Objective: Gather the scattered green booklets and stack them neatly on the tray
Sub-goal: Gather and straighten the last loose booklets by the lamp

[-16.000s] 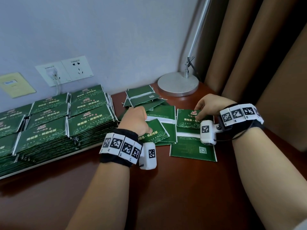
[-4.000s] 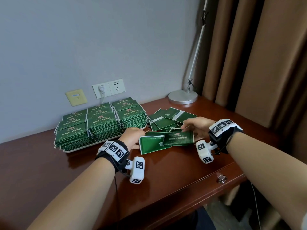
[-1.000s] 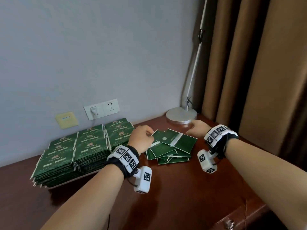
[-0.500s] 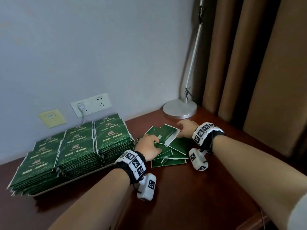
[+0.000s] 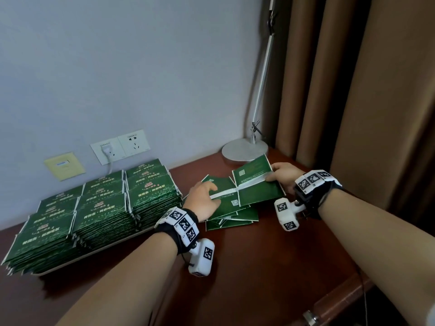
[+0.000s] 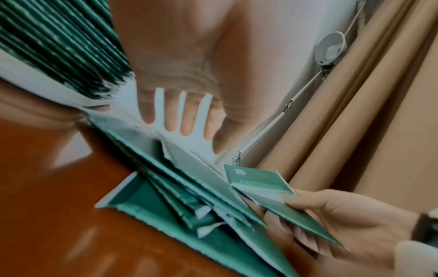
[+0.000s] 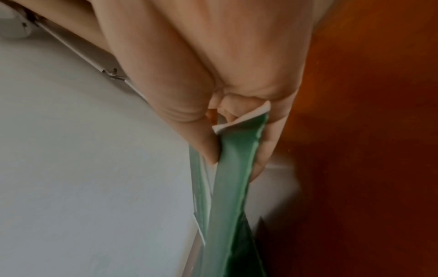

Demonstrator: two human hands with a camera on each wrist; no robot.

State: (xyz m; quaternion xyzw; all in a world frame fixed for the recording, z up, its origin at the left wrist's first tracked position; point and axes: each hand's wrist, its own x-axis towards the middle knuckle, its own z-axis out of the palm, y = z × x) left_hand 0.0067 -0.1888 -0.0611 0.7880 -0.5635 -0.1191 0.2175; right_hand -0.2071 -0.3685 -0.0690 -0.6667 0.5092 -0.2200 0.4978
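Loose green booklets (image 5: pixel 231 214) lie in an untidy pile on the brown table, right of the tray (image 5: pixel 94 253). The tray carries several tidy stacks of green booklets (image 5: pixel 101 203). My left hand (image 5: pixel 204 199) rests on the pile's left side; the left wrist view shows its fingers (image 6: pixel 176 114) straight and spread. My right hand (image 5: pixel 281 176) pinches the right edge of an open booklet (image 5: pixel 255 184) and holds it tilted up off the pile. In the right wrist view, thumb and fingers (image 7: pixel 206 142) clamp that booklet (image 7: pixel 234 159).
A round metal lamp base (image 5: pixel 244 150) stands just behind the pile, its pole rising along the wall. Brown curtains (image 5: pixel 353 102) hang at the right. Wall sockets (image 5: pixel 120 147) sit behind the tray. The table's front right edge has a drawer knob (image 5: pixel 310 319).
My right hand has taken hold of the top open booklet and lifted its right side off the pile. My left hand has stayed on the pile's left side.
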